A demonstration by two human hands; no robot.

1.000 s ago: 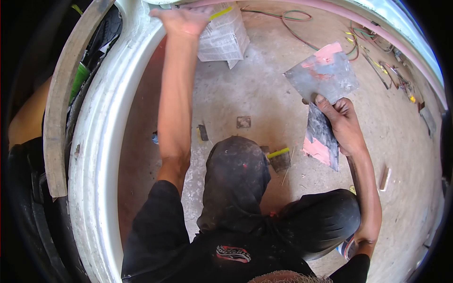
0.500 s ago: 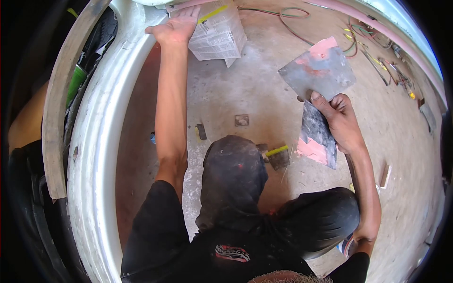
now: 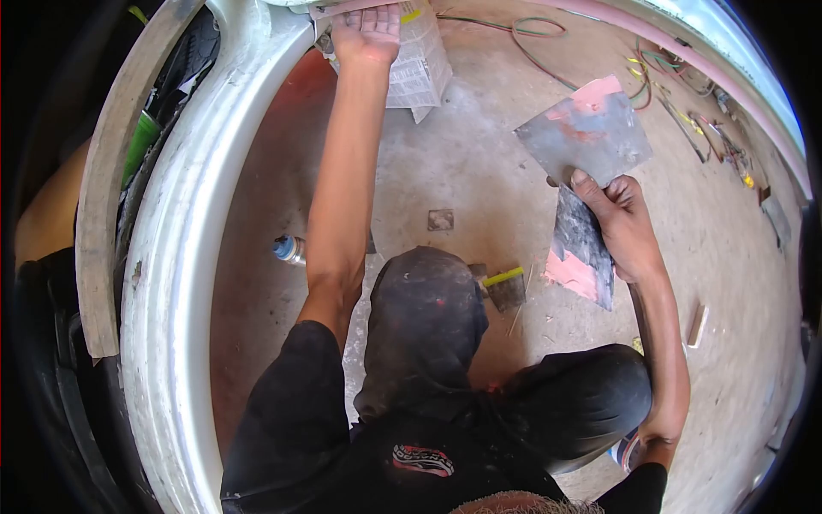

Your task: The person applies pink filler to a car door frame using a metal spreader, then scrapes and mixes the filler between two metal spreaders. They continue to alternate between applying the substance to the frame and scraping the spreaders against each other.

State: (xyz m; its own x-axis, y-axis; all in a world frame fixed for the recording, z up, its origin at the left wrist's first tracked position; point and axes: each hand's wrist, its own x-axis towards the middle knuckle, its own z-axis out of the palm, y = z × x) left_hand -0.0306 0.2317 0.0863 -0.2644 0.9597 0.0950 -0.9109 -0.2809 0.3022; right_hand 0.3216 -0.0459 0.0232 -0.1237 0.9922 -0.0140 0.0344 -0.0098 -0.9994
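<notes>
My left hand (image 3: 368,36) reaches up to the pink-coated lower edge of a pale car body panel, palm turned up and fingers stretched out flat, with nothing held in it. In my right hand (image 3: 629,223) are two flat pieces. One is a grey putty spreader (image 3: 604,137) with pink putty (image 3: 599,92) on its far corner, pinched under my thumb. Below it hangs a dark, smeared putty board (image 3: 578,224) with more pink putty along its lower part. Newspaper masking (image 3: 419,77) hangs just behind my left hand.
A white car door frame (image 3: 171,300) curves along the left. On the floor are a blue-capped can (image 3: 291,249), a small square plate (image 3: 440,220), a yellow-edged dark spreader (image 3: 505,289) and a pale strip (image 3: 698,326). Hoses (image 3: 535,34) and tools (image 3: 732,154) lie farther off.
My left hand has slid to the right along the panel edge, uncovering the blue-capped can. My right hand, with its two pieces, has shifted slightly down.
</notes>
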